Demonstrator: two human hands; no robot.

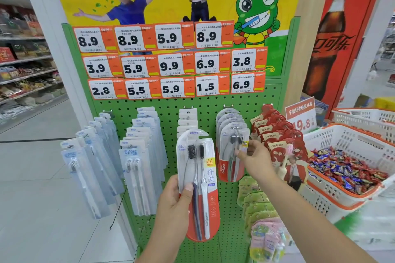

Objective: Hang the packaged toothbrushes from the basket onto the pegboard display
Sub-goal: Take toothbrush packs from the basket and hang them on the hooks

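My left hand grips a red and white twin toothbrush pack upright in front of the green pegboard, thumb across its front. My right hand pinches the tip of a metal peg hook that carries matching packs. More packs hang in rows: pale blue ones at the left, a blue and white row, a white row behind the held pack, and red packs at the right. No basket of toothbrushes is in view.
Orange price tags fill the board's upper part. White and orange baskets with wrapped candies stand at the right. Green and pink packs hang lower right. A shelf aisle runs at the left.
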